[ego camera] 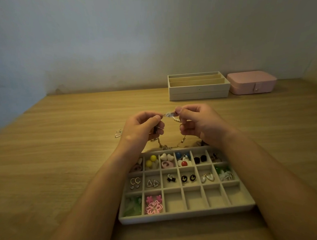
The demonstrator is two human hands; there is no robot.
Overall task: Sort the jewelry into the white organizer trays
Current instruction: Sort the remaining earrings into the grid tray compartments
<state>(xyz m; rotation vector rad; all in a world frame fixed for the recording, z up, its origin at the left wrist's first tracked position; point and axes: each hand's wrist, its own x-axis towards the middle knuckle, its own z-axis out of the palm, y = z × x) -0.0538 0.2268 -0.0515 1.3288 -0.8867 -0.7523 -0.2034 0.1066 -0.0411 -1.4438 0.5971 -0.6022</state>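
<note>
Bracelet (178,119) hangs between both hands above the counter (63,143), at 12 o'clock from the tray (186,214). The left hand (143,128) pinches one end between thumb and forefinger, and the right hand (200,125) pinches the other end the same way. Their fingers (155,119) nearly meet at a small silvery piece that is too blurred to name. A few pearls show under the right thumb; the rest of the strand runs behind the right hand. Something dark sits among the left hand's curled lower fingers, and I cannot tell what it is.

Below the hands a thin chain (166,147) lies on the counter, with the wrists covering both its ends. A small earring (118,133) lies at 9 o'clock from the left hand.

The forearms cross the tray's far corners and hide part of the cells there. Its other cells hold small earrings in pairs, and motion blur smears the green pieces at its 7 o'clock corner.

At 1 o'clock, by the wall, stands a white stack (198,92) of organizers; only the top one's slots show. A pink box (251,82) sits just beside it, closed.
</note>
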